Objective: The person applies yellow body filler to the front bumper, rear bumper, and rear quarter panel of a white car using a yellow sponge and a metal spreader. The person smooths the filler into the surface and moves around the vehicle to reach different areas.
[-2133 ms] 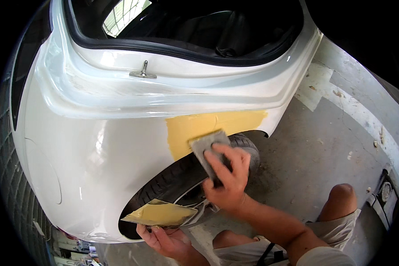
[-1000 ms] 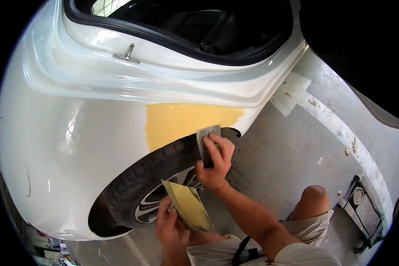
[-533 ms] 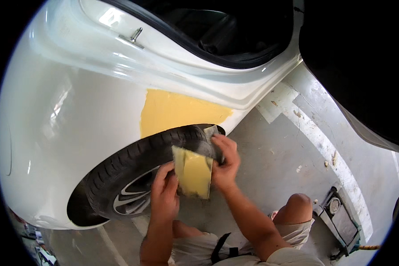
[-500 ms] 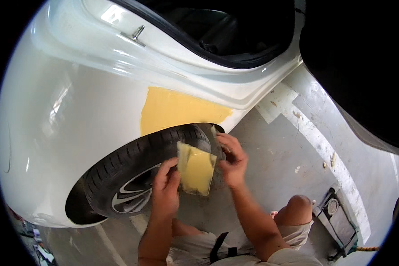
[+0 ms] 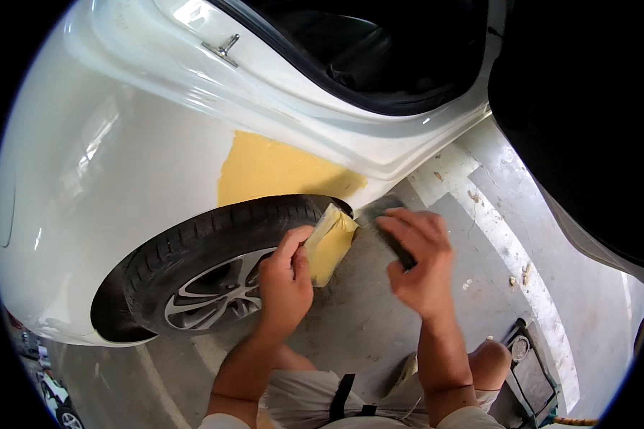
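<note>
My left hand (image 5: 285, 282) grips a small flat plate (image 5: 333, 247) smeared with yellow paste, held over the rear tyre (image 5: 207, 229) of a white car (image 5: 122, 179). Just right of it, my right hand (image 5: 418, 261) is closed on a blurred dark grey flat spreader (image 5: 378, 207), which is near the plate's upper edge; whether they touch I cannot tell. Above the wheel arch, a yellow paste patch (image 5: 279, 168) with an uneven border covers part of the body panel. Neither tool is on the patch.
The car's door opening (image 5: 379, 50) is dark at the top. A dark open panel (image 5: 572, 143) hangs at the right. A floor jack (image 5: 529, 372) stands at lower right on the grey concrete floor (image 5: 483, 279) with a white painted stripe. My knees show below my hands.
My right hand has left the patch's lower edge and moved right beside the plate. My left hand has raised the plate from low over the wheel toward the arch. The view has shifted.
</note>
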### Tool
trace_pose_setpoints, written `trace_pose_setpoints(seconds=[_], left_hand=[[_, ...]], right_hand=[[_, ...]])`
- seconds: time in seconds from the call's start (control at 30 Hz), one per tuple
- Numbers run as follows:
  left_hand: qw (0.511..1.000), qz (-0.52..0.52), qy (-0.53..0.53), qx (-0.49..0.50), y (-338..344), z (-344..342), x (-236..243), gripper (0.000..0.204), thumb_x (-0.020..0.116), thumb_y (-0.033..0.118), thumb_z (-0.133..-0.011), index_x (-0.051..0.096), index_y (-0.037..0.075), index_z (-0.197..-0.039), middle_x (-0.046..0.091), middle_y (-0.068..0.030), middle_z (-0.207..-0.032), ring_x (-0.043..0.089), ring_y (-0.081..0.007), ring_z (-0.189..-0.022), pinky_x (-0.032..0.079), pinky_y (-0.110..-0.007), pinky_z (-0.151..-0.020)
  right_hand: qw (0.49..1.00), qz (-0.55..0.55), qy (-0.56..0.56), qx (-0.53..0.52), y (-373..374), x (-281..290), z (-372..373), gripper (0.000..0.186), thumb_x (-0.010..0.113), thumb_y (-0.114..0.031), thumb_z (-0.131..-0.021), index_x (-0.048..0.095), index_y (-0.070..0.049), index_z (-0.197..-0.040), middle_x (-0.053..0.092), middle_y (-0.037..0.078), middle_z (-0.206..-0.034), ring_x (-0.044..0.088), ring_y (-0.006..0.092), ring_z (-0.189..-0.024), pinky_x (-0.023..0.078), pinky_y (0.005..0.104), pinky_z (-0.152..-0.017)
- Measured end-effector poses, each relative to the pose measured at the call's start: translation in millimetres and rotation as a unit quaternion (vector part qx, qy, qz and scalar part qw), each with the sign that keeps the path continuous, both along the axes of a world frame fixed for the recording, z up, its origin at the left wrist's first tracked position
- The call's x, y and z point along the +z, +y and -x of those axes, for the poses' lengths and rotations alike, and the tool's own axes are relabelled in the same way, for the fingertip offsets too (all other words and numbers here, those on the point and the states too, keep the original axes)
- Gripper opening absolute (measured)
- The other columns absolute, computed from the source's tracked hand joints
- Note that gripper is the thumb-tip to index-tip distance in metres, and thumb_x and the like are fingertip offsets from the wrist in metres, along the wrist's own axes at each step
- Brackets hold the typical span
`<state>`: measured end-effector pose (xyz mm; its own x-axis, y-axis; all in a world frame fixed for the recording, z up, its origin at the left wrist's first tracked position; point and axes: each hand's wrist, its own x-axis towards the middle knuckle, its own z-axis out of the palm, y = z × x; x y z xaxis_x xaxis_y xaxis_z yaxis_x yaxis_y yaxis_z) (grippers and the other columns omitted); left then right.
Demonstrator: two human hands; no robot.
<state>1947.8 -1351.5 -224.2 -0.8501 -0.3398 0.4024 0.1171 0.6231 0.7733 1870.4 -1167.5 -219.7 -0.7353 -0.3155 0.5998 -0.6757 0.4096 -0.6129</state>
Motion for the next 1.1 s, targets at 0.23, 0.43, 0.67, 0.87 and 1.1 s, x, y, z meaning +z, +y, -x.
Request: trace_pose_setpoints(seconds=[0.23, 0.43, 0.67, 0.87, 1.1], left_hand=[[0.995, 0.069, 0.052, 0.058, 16, -2, 9, 0.023, 0.044, 0.002, -0.092, 0.057, -0.004, -0.109, 0.063, -0.0163, -0.102, 0.061, -0.0221, -0.087, 0.047, -0.031, -0.079], [0.907, 0.255, 0.195, 0.271, -18, -52, 7, 0.025, 0.044, 0.006, -0.092, 0.051, -0.008, -0.112, 0.057, -0.023, -0.11, 0.061, -0.0291, -0.095, 0.049, -0.033, -0.08], [0.953, -0.022, 0.237, 0.185, -20, -62, 5, 0.027, 0.043, 0.01, -0.095, 0.042, -0.007, -0.116, 0.056, -0.0189, -0.108, 0.06, -0.0222, -0.09, 0.049, -0.028, -0.075], [0.957, -0.046, 0.204, 0.2, -27, -71, 1, 0.028, 0.042, 0.011, -0.095, 0.042, -0.006, -0.116, 0.057, -0.0163, -0.105, 0.061, -0.018, -0.084, 0.049, -0.025, -0.066], [0.96, -0.067, 0.192, 0.191, -31, -73, -2, 0.029, 0.041, 0.013, -0.095, 0.041, -0.006, -0.118, 0.058, -0.0162, -0.103, 0.061, -0.0172, -0.081, 0.048, -0.023, -0.063]], right_hand=[[0.998, 0.0, 0.001, 0.07, -37, -21, -26, 0.053, 0.055, 0.001, -0.052, 0.065, -0.013, -0.102, 0.06, 0.001, -0.11, 0.052, 0.0288, -0.096, 0.045, 0.0375, -0.081], [0.971, 0.208, -0.08, 0.087, -71, -63, -17, 0.053, 0.055, 0.004, -0.053, 0.064, -0.01, -0.104, 0.059, 0.006, -0.111, 0.051, 0.0314, -0.096, 0.043, 0.0411, -0.085], [0.928, 0.348, -0.02, -0.128, -127, -50, -1, 0.054, 0.056, 0.002, -0.057, 0.061, -0.004, -0.11, 0.054, 0.011, -0.118, 0.046, 0.0336, -0.098, 0.039, 0.0414, -0.088], [0.918, 0.373, -0.04, -0.131, -145, -44, 6, 0.052, 0.056, 0.002, -0.057, 0.061, -0.003, -0.109, 0.054, 0.012, -0.117, 0.046, 0.0341, -0.095, 0.04, 0.0414, -0.087], [0.912, 0.386, -0.027, -0.134, -150, -42, 14, 0.054, 0.055, 0.002, -0.057, 0.06, -0.004, -0.111, 0.053, 0.012, -0.118, 0.046, 0.0346, -0.096, 0.04, 0.0418, -0.086]])
